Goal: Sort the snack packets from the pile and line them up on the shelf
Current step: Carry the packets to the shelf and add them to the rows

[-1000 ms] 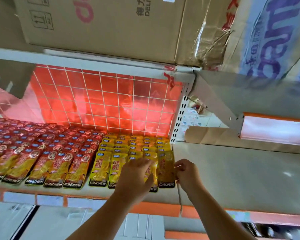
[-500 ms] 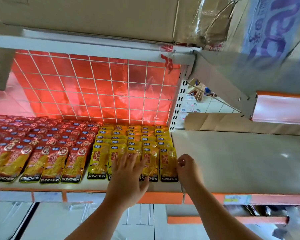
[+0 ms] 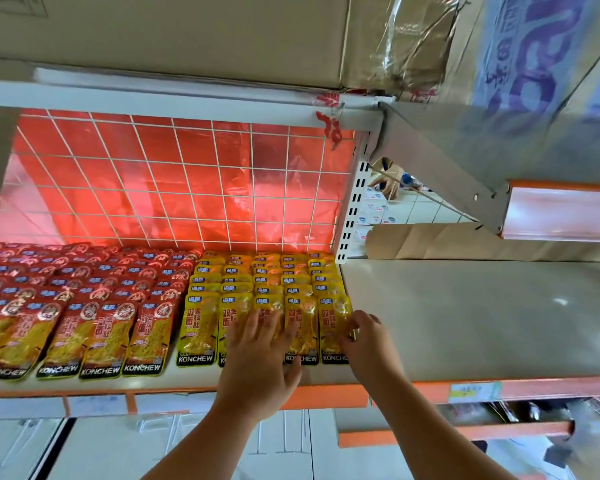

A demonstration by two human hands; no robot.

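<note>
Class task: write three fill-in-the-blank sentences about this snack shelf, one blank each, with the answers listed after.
1. The left hand lies flat on the yellow packets, which stand in ____ columns.
2. The red packets lie to the ____ of the yellow packets.
3. The brand printed along each packet's bottom edge is ____.
Answers: five; left; KONCHEW.

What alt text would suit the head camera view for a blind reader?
A person's left hand lies flat on yellow KONCHEW snack packets on a shelf, while the right hand holds the rightmost packet by its edge. Red packets lie alongside.
</note>
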